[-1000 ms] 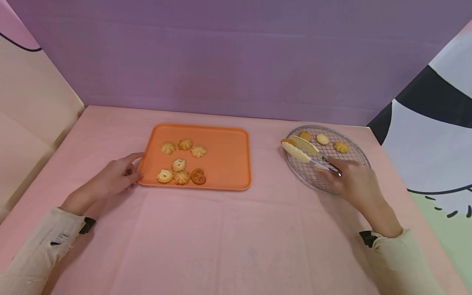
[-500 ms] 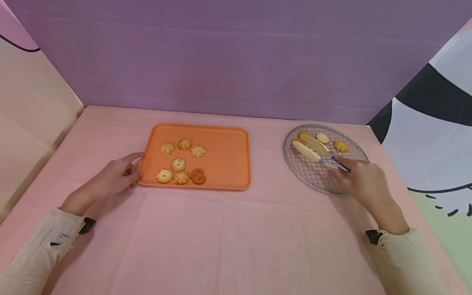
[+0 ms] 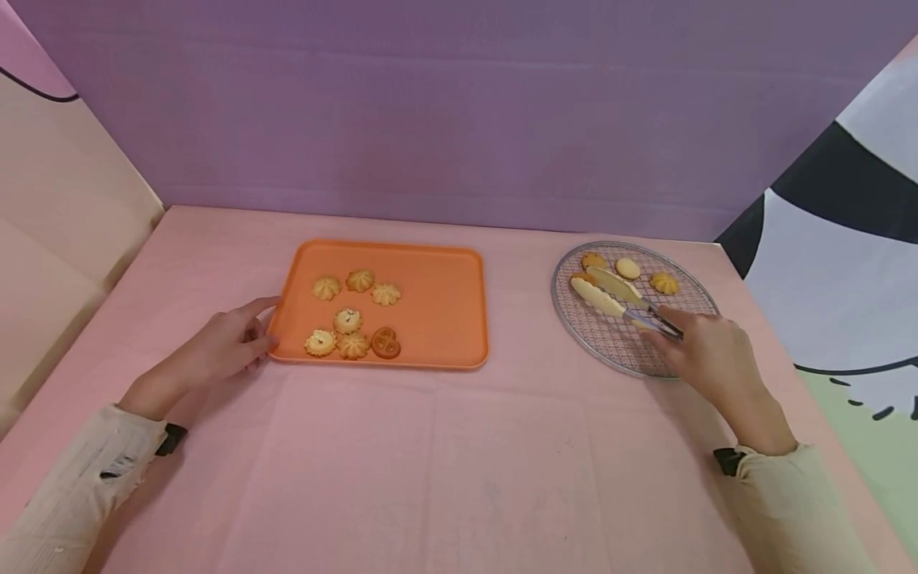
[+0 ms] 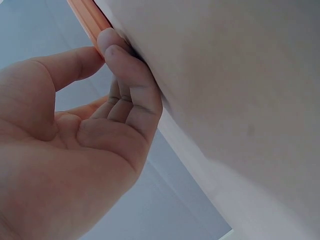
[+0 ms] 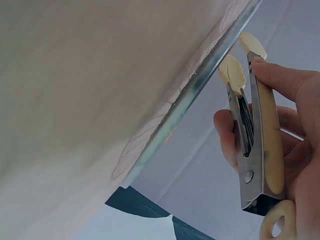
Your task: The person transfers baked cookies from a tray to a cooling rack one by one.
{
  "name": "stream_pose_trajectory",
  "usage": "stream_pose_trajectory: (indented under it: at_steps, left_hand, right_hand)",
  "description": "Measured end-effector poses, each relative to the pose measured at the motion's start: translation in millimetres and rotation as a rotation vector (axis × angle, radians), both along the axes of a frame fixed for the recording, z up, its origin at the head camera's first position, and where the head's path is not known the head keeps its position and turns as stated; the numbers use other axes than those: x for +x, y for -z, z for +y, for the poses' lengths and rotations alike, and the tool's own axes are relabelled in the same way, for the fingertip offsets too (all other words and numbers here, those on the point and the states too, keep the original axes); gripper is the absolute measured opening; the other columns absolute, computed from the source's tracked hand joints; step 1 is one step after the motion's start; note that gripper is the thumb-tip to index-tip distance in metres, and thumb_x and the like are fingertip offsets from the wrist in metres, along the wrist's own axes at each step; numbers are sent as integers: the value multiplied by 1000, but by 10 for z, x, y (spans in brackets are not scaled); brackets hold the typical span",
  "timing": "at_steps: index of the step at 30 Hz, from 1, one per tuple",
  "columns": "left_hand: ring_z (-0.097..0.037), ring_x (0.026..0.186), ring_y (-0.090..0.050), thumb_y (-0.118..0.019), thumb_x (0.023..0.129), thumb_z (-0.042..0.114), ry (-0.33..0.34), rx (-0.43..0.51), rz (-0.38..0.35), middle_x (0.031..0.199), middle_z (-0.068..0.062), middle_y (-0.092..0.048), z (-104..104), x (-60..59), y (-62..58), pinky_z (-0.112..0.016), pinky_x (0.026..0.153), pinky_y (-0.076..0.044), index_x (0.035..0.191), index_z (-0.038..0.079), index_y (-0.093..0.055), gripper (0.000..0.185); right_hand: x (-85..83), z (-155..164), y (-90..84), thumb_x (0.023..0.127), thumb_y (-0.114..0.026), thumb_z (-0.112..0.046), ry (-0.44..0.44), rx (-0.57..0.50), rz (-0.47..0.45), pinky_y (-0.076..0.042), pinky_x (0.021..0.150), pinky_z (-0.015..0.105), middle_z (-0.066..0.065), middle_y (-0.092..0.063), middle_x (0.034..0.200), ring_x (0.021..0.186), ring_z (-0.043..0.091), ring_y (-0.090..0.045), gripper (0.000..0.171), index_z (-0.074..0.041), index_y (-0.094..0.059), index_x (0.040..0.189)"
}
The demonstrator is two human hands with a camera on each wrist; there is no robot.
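My left hand (image 3: pixel 225 343) holds the left edge of an orange tray (image 3: pixel 445 311), thumb and curled fingers at its rim in the left wrist view. Several cookies lie on the tray, fluted ones (image 3: pixel 360 281) and a pretzel-shaped one (image 3: pixel 386 343). My right hand (image 3: pixel 710 351) grips metal tongs (image 3: pixel 649 315) with cream scalloped tips, over a round wire rack (image 3: pixel 617 343). A brown cookie (image 3: pixel 582 277) sits between the tips, partly hidden; whether they pinch it I cannot tell. Behind it on the rack are a speckled cookie (image 3: pixel 593 261), a pale round one (image 3: pixel 627 269) and a fluted one (image 3: pixel 664 283).
Pink cloth (image 3: pixel 502 462) covers the table under the tray and rack. A purple backdrop (image 3: pixel 459 119) rises behind, with side panels at left and right. A stretch of cloth separates the tray from the rack.
The right hand and tongs have moved right, bringing the brown cookie from the rack's left rim further over the mesh, then nearly stopped. The left hand and tray have stayed put.
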State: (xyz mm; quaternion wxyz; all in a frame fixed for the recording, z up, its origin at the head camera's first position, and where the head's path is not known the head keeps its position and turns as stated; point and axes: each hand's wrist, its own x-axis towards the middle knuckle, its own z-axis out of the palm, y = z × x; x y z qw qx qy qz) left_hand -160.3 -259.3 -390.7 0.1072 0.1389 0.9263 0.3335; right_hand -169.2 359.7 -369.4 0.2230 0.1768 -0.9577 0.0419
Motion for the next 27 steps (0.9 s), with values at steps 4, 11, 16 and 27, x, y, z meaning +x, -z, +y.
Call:
stream_pose_trajectory:
  at_steps: [4, 11, 16, 27]
  left_hand:
    - [-15, 59, -55, -62, 96, 5, 2, 7, 7, 71, -3, -59, 3, 12, -5, -25, 54, -46, 149, -6, -33, 61]
    - [-16, 60, -56, -62, 96, 5, 0, 6, 2, 73, -4, -60, 14, 17, -12, -25, 55, -48, 149, -6, -32, 61]
    - [-16, 61, -55, -62, 97, 6, -5, -5, -2, 74, -4, -60, 21, 16, -19, -25, 55, -46, 149, -6, -32, 62]
    - [-16, 60, -55, -62, 97, 6, -6, -10, 3, 73, -4, -59, 17, 8, -9, -25, 55, -46, 149, -5, -32, 61]
  right_hand:
    - [3, -9, -7, 78, -84, -25, -3, 1, -10, -39, 41, 52, 15, -57, 52, 41, 31, -50, 39, 1, -73, 105]
    - [14, -17, -27, 80, -83, -25, 10, 5, -39, -41, 42, 49, 16, -60, 56, 42, 27, -50, 40, 3, -72, 106]
    - [22, -23, -36, 79, -83, -25, 22, -1, -41, -42, 44, 52, 15, -59, 54, 44, 33, -52, 42, 3, -72, 107]
    - [52, -110, -90, 81, -82, -28, 40, 8, -67, -39, 41, 43, 10, -56, 52, 43, 21, -44, 46, 4, -71, 111]
